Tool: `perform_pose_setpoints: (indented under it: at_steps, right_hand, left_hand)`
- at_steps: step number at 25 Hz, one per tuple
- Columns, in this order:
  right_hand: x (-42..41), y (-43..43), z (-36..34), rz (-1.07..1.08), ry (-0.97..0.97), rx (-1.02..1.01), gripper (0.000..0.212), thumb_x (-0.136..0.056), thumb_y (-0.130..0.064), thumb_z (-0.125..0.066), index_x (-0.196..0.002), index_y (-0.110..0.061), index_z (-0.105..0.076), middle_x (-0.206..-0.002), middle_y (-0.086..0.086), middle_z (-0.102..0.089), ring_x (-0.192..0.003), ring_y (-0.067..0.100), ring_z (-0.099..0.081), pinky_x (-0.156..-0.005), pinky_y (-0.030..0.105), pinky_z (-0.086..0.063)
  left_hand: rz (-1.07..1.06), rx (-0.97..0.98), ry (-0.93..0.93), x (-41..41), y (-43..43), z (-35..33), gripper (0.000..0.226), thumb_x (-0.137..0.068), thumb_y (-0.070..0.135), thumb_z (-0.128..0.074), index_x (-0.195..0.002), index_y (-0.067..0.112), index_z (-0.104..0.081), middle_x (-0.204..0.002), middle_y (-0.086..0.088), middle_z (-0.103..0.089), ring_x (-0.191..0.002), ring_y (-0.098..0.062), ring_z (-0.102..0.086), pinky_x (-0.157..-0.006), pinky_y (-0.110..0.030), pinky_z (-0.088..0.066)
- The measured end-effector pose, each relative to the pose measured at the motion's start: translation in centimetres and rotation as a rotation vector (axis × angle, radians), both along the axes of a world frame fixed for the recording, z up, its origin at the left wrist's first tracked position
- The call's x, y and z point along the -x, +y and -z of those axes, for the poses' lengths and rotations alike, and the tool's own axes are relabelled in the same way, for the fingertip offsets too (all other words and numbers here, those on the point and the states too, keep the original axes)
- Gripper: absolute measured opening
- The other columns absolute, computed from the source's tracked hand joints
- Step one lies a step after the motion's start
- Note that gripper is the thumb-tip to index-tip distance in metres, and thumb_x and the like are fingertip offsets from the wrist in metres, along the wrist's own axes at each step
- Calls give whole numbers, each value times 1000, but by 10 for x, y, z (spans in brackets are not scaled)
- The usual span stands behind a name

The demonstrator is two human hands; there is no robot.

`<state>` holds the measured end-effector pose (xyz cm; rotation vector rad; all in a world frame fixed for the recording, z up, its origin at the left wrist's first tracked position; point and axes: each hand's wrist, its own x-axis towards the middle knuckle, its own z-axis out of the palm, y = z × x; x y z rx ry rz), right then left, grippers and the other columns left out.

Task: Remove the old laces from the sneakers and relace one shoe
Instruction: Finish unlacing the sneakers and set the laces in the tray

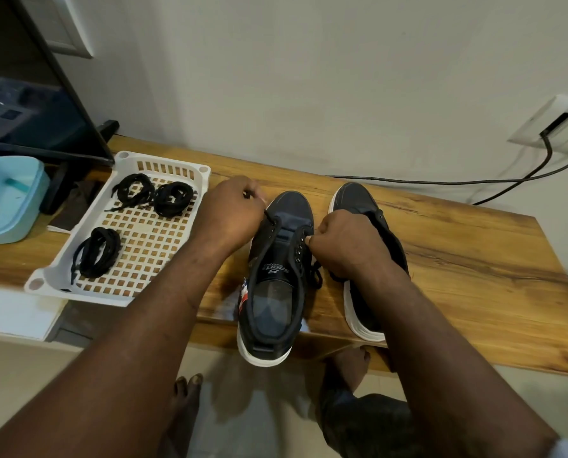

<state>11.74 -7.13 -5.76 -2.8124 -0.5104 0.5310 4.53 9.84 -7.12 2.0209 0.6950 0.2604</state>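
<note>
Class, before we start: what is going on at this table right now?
A person works on the lacing of the left sneaker on the wooden table. The left hand pinches a black lace by the front eyelets; the right hand pinches it on the other side. The second sneaker stands alongside. Three coiled laces lie in the white basket.

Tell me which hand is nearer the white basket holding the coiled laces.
Left. The left hand sits just beside the basket, by its right rim, pinching the lace at the sneaker; the right hand pinches the lace across that sneaker, farther away.
</note>
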Motion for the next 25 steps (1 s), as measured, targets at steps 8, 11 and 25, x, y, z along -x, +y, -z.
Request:
perform_pose_setpoints:
  at_steps: [8,11,25]
  right_hand:
    - [-4,-1,-5,-107,155,178,28,-101,-36,-54,-90,-13,-65,-92,4,-67,-84,22,-64,-80,39,-58]
    - [-2,-13,-23,22,445,-334,26,-105,-32,-59,-92,-11,-68,-87,3,-74,-69,12,-61,-60,28,-50]
    - [2,-25,-57,19,48,-1460,9,-105,-12,-58,-103,-11,-66,-74,4,-70,-46,12,-40,-47,21,-34]
  left_hand:
    - [88,-134,185,4,1,5,25,-95,34,-74,-75,26,-62,-85,8,-67,-82,-13,-59,-62,-26,-36]
    - [49,-63,139,5,1,2,23,-94,34,-76,-76,22,-68,-83,6,-69,-81,-13,-61,-66,-29,-40]
    - [23,309,-154,13,3,-31,11,-95,22,-73,-91,12,-74,-82,0,-78,-67,-12,-59,-52,-24,-39]
